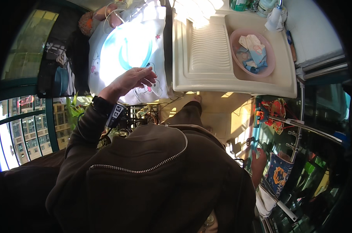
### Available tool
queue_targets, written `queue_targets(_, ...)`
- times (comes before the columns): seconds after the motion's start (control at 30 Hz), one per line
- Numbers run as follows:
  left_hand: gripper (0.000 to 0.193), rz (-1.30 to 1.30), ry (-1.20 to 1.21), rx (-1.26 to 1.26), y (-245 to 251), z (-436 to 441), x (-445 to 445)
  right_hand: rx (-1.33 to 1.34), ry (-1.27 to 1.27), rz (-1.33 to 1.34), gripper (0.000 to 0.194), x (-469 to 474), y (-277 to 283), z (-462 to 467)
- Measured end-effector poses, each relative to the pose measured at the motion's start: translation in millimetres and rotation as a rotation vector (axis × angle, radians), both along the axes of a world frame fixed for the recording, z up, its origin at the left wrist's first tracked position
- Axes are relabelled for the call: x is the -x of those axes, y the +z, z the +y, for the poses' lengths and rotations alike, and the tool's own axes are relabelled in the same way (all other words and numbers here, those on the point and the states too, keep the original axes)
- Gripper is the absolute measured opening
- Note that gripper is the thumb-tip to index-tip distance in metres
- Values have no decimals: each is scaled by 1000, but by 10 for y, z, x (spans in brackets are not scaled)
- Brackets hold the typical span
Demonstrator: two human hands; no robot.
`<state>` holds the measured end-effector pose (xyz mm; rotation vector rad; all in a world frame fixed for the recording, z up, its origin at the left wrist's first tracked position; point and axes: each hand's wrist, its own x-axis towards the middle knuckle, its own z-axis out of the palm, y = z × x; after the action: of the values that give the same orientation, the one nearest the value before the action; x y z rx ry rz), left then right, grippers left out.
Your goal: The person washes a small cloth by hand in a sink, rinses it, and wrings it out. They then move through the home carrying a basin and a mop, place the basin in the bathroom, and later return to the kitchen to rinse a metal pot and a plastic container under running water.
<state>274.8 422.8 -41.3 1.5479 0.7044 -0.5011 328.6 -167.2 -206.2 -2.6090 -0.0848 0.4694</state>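
Observation:
My left hand (136, 79) is over a white cloth cover (160, 52) printed with cartoon figures. Its fingers are loosely bent and hold nothing I can see. Just beyond the fingertips, a light blue round plastic basin (150, 54) sits on that cover, partly washed out by sunlight. Low at my right side is my right hand (259, 164), close to a blue printed cloth (278, 174) hanging by the glass. Whether its fingers grip anything cannot be made out. Ahead on the right, a pink basin (272, 62) with wet-looking white and blue fabric (254, 54) rests in the laundry sink.
The cream sink (193, 81) has a ribbed washboard (209, 46). Bottles (265, 7) and a tap (280, 3) are behind it. Metal poles (307, 128) and a white-handled tool (286, 210) stand at right. Cables and a plant (74, 109) are at left.

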Motion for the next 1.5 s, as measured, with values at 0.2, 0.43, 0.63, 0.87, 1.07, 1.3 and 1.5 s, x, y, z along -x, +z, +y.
queue_targets(0.2, 93, -41, 1047, 1022, -1204, 316, 676, 22, -24, -141, 30, 337, 119, -459)
queue_targets(0.43, 56, -74, 1378, 992, -1859, 1444, 468, 27, -399, 22, 42, 905, 18, -900)
queue_targets(0.63, 52, -228, 1199, 709, -1606, 1607, 124, -1, -654, -71, 38, 1451, -39, -1345)
queue_targets(0.87, 47, -289, 849, 480, -788, 539, -265, 2, -1092, -889, 57, 1554, 57, -2466)
queue_targets(1.07, 32, -146, 349, 428, -99, -930, -605, -293, -1258, -989, 105, 1057, 154, -3553)
queue_targets(1.3, 42, 94, -161, 288, 45, -2116, -896, -434, -1294, -793, 64, 1041, 44, -3281)
queue_targets(1.5, 51, 98, -517, 222, -318, -2897, -1357, -262, -1503, -919, 27, 1457, -16, -2724)
